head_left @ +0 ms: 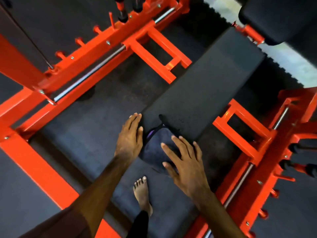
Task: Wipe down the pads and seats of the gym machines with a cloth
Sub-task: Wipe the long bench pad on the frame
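The near end of the bench (202,90) is being wiped, so the step in hand is judged to be the cleaning of this long black pad; the cloth (155,148) is lying at the pad's near end, draped over the edge, and is being pressed there by the right hand (187,162), whose fingers are spread flat on it rather than curled round it; the left hand (130,134) is being rested on the pad's near left corner, fingers straight and relaxed, with nothing grasped; it is just beside the cloth, and whether it is touching it cannot be told.

The rest of the pad, reaching away toward the top right, is judged to be still waiting; the next move is being called for as a long push of the flat cloth along its length, with even pressure and the free hand steadying.

The pad is looking matte and finely grained, a narrow slab with squared edges; the cloth is dark, soft and bunched, a purple trim showing at its fold; the frame (154,47) around it is glossy orange square tube, with bright steel rods (89,73) along the rails; the floor (82,127) is dark, speckled rubber; a bare foot (141,191) is being planted on it below the hands.
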A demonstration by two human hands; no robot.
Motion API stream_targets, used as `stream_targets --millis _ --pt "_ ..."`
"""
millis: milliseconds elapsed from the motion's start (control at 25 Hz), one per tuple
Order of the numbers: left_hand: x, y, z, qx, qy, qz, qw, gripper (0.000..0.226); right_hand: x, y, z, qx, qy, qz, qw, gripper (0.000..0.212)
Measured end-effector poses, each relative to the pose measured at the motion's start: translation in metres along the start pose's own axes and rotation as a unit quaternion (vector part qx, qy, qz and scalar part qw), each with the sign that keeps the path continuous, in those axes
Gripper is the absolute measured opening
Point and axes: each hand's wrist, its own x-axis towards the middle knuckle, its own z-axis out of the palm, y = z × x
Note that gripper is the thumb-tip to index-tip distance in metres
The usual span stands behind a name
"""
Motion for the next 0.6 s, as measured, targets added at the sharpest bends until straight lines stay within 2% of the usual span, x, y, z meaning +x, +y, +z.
stream_targets --millis 80,200,360,440,520,560,600 --pt "0.004 -0.009 0.010 -0.006 0.020 0.004 1.000 0.049 0.027 -0.008 0.010 -0.032 -0.029 -0.037 0.998 0.072" --pt "0.003 -0.013 0.013 -0.007 0.018 0.020 1.000 0.047 0.041 -0.026 0.032 -0.035 -0.054 -0.040 0.997 0.084" --pt "0.003 -0.006 0.015 0.027 0.026 0.001 0.999 0.049 0.013 0.009 0.032 -0.051 -0.050 -0.138 0.988 0.074" --pt "0.003 0.004 0.022 0.053 0.052 -0.012 0.997 0.048 0.029 0.029 0.027 -0.076 -0.044 -0.078 0.993 0.071" --pt "0.005 0.009 0.027 0.078 0.078 -0.037 0.993 0.045 0.062 0.023 0.030 -0.075 -0.029 0.058 0.995 0.069" --pt "0.005 0.010 0.028 0.085 0.082 -0.043 0.992 0.045 0.072 0.012 0.029 -0.062 -0.030 0.095 0.993 0.069" --pt "0.004 0.009 0.028 0.092 0.079 -0.046 0.992 0.045 0.074 0.002 0.030 -0.047 -0.033 0.095 0.994 0.068"
